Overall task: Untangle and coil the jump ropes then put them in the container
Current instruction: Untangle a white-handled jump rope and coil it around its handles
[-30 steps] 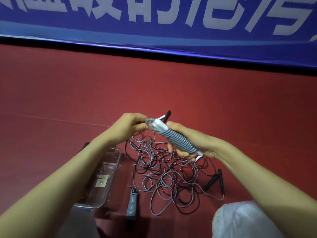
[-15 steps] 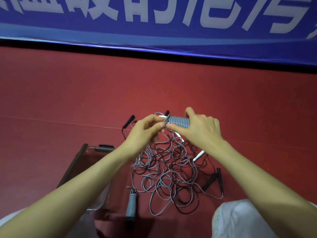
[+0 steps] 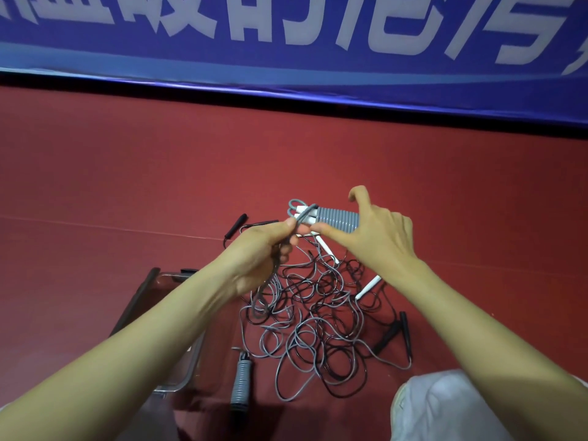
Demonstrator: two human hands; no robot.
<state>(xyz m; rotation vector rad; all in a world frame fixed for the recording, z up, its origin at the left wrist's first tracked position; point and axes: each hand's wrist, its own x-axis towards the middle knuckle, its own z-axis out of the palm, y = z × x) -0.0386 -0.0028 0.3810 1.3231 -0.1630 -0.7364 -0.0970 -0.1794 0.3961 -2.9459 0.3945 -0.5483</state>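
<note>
A tangle of grey and black jump ropes (image 3: pixel 315 316) lies on the red floor in front of me. My right hand (image 3: pixel 372 237) holds a grey ribbed handle (image 3: pixel 337 218) level above the pile, with the index finger lifted off it. My left hand (image 3: pixel 264 249) pinches the grey rope (image 3: pixel 300 214) right at that handle's end, where it makes small loops. A second grey ribbed handle (image 3: pixel 241 385) lies on the floor. The clear plastic container (image 3: pixel 149 297) sits to the left, mostly hidden by my left forearm.
Black handles lie at the pile's far left (image 3: pixel 235 226) and at its right (image 3: pixel 393 337). White thin handles (image 3: pixel 367 288) stick out of the tangle. My knee in white cloth (image 3: pixel 445 409) is at the bottom right. A blue banner (image 3: pixel 286 43) runs along the far wall.
My right hand has turned the grey handle from slanting to level and lifted its index finger. My left hand has shifted its pinch onto the rope at the handle's end.
</note>
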